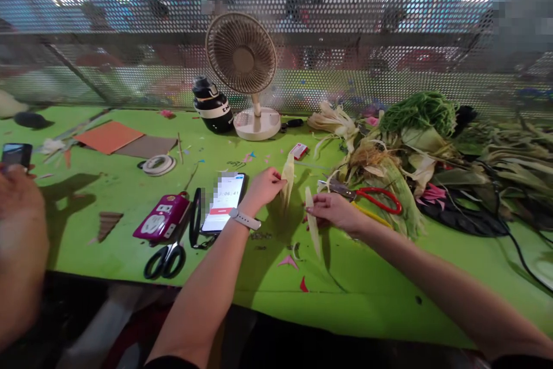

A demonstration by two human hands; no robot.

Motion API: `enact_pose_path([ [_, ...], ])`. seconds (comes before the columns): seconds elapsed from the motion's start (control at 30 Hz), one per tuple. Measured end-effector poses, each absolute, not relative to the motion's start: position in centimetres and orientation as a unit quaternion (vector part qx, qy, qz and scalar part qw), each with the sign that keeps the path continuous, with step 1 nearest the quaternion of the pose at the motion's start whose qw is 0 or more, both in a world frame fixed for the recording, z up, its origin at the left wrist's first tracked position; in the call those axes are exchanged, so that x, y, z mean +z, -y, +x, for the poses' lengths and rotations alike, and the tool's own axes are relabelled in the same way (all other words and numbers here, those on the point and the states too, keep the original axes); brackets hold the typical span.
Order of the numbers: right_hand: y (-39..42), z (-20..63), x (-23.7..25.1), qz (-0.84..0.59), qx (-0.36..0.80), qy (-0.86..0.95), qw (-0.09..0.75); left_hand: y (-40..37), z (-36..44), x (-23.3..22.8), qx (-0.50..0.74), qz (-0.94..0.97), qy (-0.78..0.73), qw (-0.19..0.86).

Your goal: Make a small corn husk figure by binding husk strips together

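Left hand [264, 186] pinches one pale husk strip [287, 180], upright, just left of the right hand [332, 210] gripping a second strip [313, 225], long axis running near-to-far over the tabletop [367, 294].

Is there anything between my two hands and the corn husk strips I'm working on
Nothing visible. The left hand already grips one husk strip, and the right hand grips the other husk strip.

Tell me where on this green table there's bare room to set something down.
The near edge of the green table below the right hand is mostly bare, with only small scraps. So is the patch between the brown paper sheets and the pink power strip. The husk pile crowds the right side.
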State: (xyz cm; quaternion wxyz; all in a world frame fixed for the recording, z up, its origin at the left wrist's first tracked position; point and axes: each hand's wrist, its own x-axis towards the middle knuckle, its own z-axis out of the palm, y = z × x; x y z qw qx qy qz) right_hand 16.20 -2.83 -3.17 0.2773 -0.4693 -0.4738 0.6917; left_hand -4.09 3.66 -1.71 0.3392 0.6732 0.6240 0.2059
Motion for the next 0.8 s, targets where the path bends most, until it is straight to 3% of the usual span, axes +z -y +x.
enact_pose_path([
  [0.17,3.3,16.0,-2.6,-0.506,0.606,0.543,0.285,-3.7,-4.3,-1.7,0.249,0.660,-0.611,0.359],
  [0.4,1.8,20.7,2.5,-0.545,0.356,0.638,0.410,-3.6,-3.9,-1.2,0.304,0.605,-0.588,0.442],
  [0.57,1.2,21.8,2.8,-0.567,0.357,0.646,0.366,-2.9,-3.5,-0.2,0.283,0.570,-0.558,0.533],
  [0.8,1.1,20.9,1.1,-0.542,0.341,0.707,0.301,-2.5,-3.2,0.4,0.259,0.565,-0.554,0.554],
])
